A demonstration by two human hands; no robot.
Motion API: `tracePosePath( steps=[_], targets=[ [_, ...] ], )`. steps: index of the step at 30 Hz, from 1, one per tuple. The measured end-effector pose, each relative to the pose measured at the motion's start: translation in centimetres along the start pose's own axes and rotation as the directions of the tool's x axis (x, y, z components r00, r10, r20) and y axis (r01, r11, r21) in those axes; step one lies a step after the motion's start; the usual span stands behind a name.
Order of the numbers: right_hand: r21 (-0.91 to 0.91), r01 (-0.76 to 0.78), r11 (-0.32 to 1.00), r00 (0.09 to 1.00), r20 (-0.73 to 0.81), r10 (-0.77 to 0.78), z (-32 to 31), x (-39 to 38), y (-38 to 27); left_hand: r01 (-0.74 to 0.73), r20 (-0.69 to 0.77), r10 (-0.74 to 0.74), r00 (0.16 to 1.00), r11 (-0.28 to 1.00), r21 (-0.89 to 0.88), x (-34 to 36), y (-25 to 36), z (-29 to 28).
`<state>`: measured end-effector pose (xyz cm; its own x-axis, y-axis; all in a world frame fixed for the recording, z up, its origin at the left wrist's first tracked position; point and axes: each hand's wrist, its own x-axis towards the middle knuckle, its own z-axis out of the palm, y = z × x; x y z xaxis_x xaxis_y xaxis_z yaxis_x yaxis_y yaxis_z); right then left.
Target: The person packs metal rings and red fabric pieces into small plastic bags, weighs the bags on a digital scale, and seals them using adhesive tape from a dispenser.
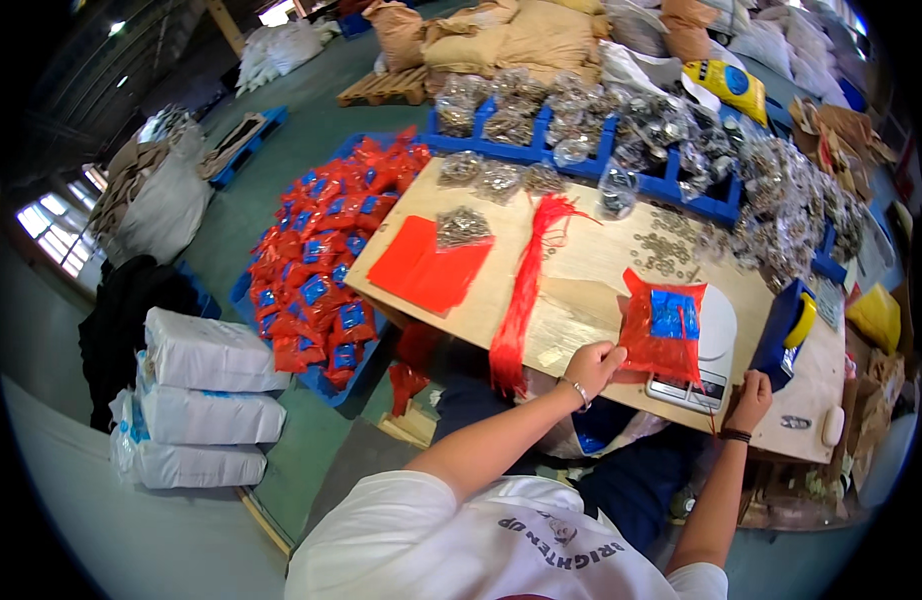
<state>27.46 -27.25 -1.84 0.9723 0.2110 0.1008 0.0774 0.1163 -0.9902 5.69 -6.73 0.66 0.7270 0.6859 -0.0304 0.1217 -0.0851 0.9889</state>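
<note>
A filled red plastic bag (641, 320) with a blue label (675, 315) lies on a white digital scale (719, 325) at the front of the wooden table. My left hand (598, 367) is closed at the bag's lower left edge, thumb and fingers pinching it. To the right, my right hand (751, 398) is closed beside the near end of a blue tape dispenser (779, 335) with a yellow roll; what its fingers hold, if anything, is hidden. Thin red strands hang near the scale's front edge, left of that hand.
Flat red bags (421, 265) and a bundle of red ties (529, 300) lie on the table (576, 310). Small metal rings (666, 245) are scattered farther back. Blue bins (651, 182) with bagged hardware line the far edge. Left stands a crate of filled red bags (326, 260).
</note>
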Motion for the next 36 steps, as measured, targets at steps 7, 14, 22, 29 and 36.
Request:
tracePosePath(
  steps=[7,14,22,29,36],
  targets=[
    [0.009,0.005,1.000,1.000,0.023,-0.005,-0.4,0.7,1.1,0.064,-0.070,-0.068,0.995,0.996,-0.054,-5.1,-1.1,-5.3],
    [-0.023,0.027,0.999,0.999,0.043,-0.026,-0.8,1.2,1.8,-0.037,0.038,0.037,0.999,0.999,-0.016,-8.9,4.8,-8.2],
    [0.083,-0.023,0.996,0.995,0.097,0.015,-0.4,0.7,1.7,0.391,0.135,-0.369,0.920,0.893,-0.224,-12.2,11.2,-16.7],
    [0.028,0.036,0.999,0.995,0.091,-0.038,-0.8,0.6,1.8,0.176,-0.624,-0.150,0.767,0.984,-0.021,-9.2,16.6,-32.2],
    [0.059,0.030,0.998,0.994,0.101,-0.036,-0.1,0.6,2.3,-0.229,-0.984,0.056,0.168,0.973,0.016,-5.2,13.7,-48.5]
  ],
)
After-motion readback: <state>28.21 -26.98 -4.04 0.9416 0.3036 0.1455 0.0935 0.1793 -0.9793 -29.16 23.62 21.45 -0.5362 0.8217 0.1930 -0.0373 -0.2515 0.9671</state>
